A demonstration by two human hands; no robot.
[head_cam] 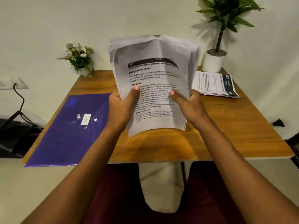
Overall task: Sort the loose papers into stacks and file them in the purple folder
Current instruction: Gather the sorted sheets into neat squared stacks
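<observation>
The person holds a bundle of papers [155,75] with both hands, over the middle of the table [226,126]. The bundle stands nearly upright, with the printed side to the camera, and its top leans a little away. The top sheet shows black headings and lines of text. The upper corners of the sheets are not even; some edges stick out behind others. I cannot tell if the lower edge touches the table.

The left hand [123,107] takes the left edge of the bundle. Its grip is closed on the papers: the thumb lies on the front sheet and the fingers go behind, out of sight. The right hand [189,105] takes the right edge in the same way, with the thumb pressed on the front and the fingers hidden behind.

The purple folder [68,130] lies flat and closed on the left part of the table, well apart from the bundle. Its near corner reaches the front edge of the table. A white label [85,119] is on its cover.

A second stack [215,84] of printed sheets lies flat at the far right of the table, just beside a white pot with a green plant [213,62]. A small pot of white flowers [80,57] stands at the far left corner.
</observation>
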